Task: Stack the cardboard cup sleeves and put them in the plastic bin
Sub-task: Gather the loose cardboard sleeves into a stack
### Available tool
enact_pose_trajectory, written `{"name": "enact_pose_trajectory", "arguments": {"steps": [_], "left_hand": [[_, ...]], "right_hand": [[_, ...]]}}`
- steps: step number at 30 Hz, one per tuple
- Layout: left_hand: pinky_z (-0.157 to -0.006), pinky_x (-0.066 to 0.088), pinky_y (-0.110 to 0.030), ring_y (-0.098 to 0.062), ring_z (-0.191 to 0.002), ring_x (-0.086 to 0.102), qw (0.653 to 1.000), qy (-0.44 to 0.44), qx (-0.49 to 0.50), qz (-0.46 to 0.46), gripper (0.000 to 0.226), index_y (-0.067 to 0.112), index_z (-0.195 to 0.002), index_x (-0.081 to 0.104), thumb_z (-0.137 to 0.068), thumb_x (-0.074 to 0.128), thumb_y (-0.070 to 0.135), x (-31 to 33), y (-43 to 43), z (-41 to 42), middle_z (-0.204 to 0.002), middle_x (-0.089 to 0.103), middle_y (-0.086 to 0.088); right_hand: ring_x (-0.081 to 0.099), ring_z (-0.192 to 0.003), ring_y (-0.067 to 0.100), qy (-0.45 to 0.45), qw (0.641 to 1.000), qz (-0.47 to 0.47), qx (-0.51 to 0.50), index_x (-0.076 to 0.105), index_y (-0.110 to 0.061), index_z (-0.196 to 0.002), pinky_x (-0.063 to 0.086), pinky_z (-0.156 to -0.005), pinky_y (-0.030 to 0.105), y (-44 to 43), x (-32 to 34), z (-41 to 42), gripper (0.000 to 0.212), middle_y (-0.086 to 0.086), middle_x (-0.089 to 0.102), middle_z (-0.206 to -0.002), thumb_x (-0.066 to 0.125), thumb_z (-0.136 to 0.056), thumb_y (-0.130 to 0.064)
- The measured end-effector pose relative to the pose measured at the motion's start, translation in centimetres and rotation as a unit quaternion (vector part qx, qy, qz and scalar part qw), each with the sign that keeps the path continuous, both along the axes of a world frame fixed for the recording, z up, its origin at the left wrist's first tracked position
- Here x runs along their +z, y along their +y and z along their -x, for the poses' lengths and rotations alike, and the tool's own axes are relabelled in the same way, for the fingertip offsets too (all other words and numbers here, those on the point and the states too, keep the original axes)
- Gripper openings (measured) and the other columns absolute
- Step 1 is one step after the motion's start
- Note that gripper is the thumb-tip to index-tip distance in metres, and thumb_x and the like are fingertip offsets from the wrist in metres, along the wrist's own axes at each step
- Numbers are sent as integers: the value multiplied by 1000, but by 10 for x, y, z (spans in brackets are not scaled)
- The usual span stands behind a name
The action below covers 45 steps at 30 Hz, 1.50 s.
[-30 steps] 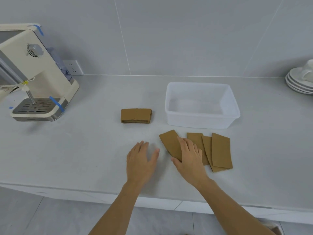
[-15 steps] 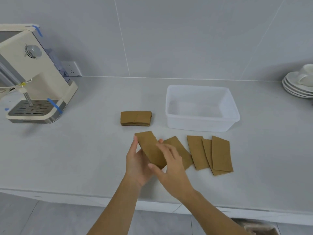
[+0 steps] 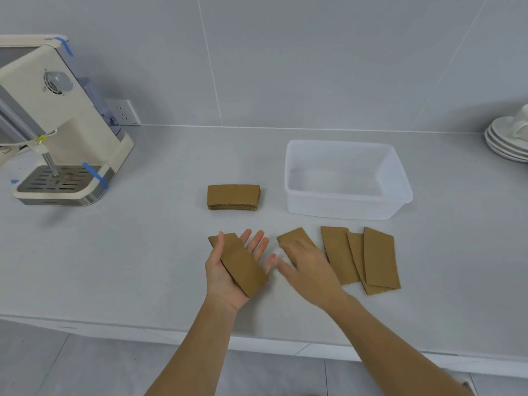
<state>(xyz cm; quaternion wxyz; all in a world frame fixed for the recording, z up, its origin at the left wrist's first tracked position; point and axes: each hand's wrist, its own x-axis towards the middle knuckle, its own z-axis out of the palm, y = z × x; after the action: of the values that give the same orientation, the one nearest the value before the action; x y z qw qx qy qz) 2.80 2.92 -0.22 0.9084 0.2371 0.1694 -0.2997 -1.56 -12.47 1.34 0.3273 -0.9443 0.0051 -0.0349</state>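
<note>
Head view shows your left hand (image 3: 228, 270) palm up above the worktop (image 3: 114, 252), fingers spread, with one cardboard sleeve (image 3: 243, 267) lying flat across the palm; the thumb rests along its left edge, so the grip is loose and cradling that sleeve rather than clenched. Your right hand (image 3: 308, 267) is blurred, palm down, fingers extended and released, resting over or on the near end of a second sleeve (image 3: 294, 237) that lies angled on the worktop; whether it touches the cardboard cannot be told.

Just beside that hand, to its right, three more loose sleeves (image 3: 374, 261) lie flat and overlapping, fanned in a short row. Beyond your left hand sits a neat stack of sleeves (image 3: 233, 195), apart from the loose ones. The plastic bin (image 3: 348, 207) stands to the right of the stack and just behind the fanned sleeves, translucent white, with nothing seen inside it.

At the far left you have a cream coffee machine (image 3: 57, 124) marked with blue tape, a wall socket (image 3: 123, 111) behind it. At the far right edge, a pile of white saucers (image 3: 505, 141) carries a cup.
</note>
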Motion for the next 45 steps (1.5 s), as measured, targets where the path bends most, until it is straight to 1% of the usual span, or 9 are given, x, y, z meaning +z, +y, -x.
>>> {"name": "enact_pose_trajectory", "arguments": {"steps": [5, 14, 19, 24, 30, 32, 38, 41, 45], "left_hand": [[-95, 46, -51, -29, -113, 61, 1000, 6, 8, -3, 77, 13, -125, 57, -61, 71, 54, -5, 4, 0, -124, 64, -13], [-87, 51, -49, -29, -111, 62, 1000, 15, 15, -1, 76, 14, -126, 56, -62, 69, 54, -9, 6, 0, -123, 65, -13], [-85, 51, -49, -29, -111, 62, 1000, 20, 10, 0, 75, 15, -125, 56, -63, 69, 53, -9, 2, 0, -123, 65, -11], [-85, 51, -50, -30, -109, 63, 1000, 25, 5, 0, 72, 15, -124, 57, -64, 67, 53, -5, -3, -4, -122, 66, -11], [-72, 57, -42, -28, -88, 69, 999, 10, -27, -27, 67, 16, -110, 69, -58, 71, 58, -4, -9, -3, -103, 73, -11], [-76, 56, -42, -29, -92, 69, 999, -2, -45, -26, 62, 16, -105, 72, -60, 70, 59, -3, -10, -3, -101, 74, -10], [-87, 54, -42, -22, -113, 61, 998, -19, -61, -6, 78, 21, -122, 61, -54, 77, 55, 1, -14, -6, -125, 65, 1], [-102, 41, -50, -25, -117, 59, 997, -28, -77, -10, 82, 20, -123, 60, -50, 81, 53, 0, -16, -6, -127, 64, -1], [-100, 43, -48, -27, -115, 60, 996, -4, -92, -17, 61, 18, -111, 64, -59, 77, 46, 0, -20, -6, -126, 64, -4]], "right_hand": [[49, -111, 24, 42, 985, 142, -88, 43, -14, -126, 35, -92, 32, -13, -18, -10, 47, 6, 54, -123, 48, -88, -43], [42, -121, 26, 69, 971, 203, -105, 39, -13, -127, 34, -96, 35, -7, -33, -6, 45, 8, 47, -132, 43, -91, -40], [46, -112, 25, 92, 975, 162, -124, 47, -13, -118, 33, -92, 35, -11, -21, -12, 39, 6, 54, -121, 50, -85, -33], [49, -111, 23, 105, 980, 1, -166, 52, -15, -116, 32, -97, 38, -5, 6, -24, 42, 4, 56, -116, 54, -83, -40], [49, -105, 15, 79, 979, -139, -123, 54, -19, -114, 44, -92, 35, 31, 31, -25, 46, -4, 51, -106, 60, -77, -45], [49, -106, 15, 78, 981, -142, -107, 54, -19, -114, 43, -91, 33, 42, 30, -24, 45, -2, 54, -110, 60, -78, -44], [45, -116, 19, 95, 982, -135, -91, 52, -18, -118, 42, -99, 39, 60, 18, -22, 45, 0, 52, -123, 58, -80, -41], [40, -126, 25, 105, 983, -119, -94, 53, -18, -119, 36, -104, 45, 60, 13, -20, 46, 4, 48, -132, 58, -80, -41], [37, -129, 25, 119, 983, -117, -73, 52, -18, -120, 32, -107, 43, 53, 11, -18, 45, 5, 47, -135, 56, -82, -42]]}}
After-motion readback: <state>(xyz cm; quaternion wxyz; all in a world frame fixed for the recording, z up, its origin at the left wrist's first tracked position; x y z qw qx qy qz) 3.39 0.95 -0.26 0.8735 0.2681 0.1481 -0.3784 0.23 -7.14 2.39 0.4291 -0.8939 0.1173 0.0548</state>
